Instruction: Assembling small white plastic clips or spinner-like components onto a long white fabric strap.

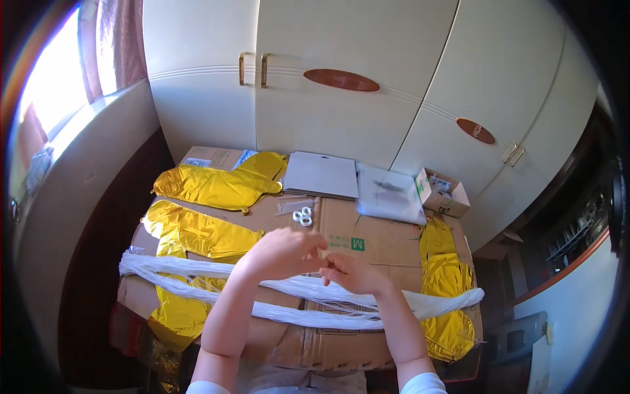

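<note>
- Near the middle of the frame, the left hand hangs bent at the wrist, its blurred fingers curled toward the right hand; the two are very close together, and I can't tell from here whether either one pinches a strand or is bare.
- The white string lies below them as a long stretched loop, running from the left of the frame across to the lower right; both forearms pass over it and hide parts of it.
- Under the loop's left end lies a yellow foil balloon, flat and wrinkled, with the left hand close to its tip; another foil balloon lies above it; a third yellow balloon sits under the string at the right.
- Beyond the hands, at upper centre, are white rings, grey sheets and a clear plastic bag; a small open box stands right of the bag.
- Flattened cardboard lies beneath it all; pale cupboards rise behind, closing off the far side.
</note>
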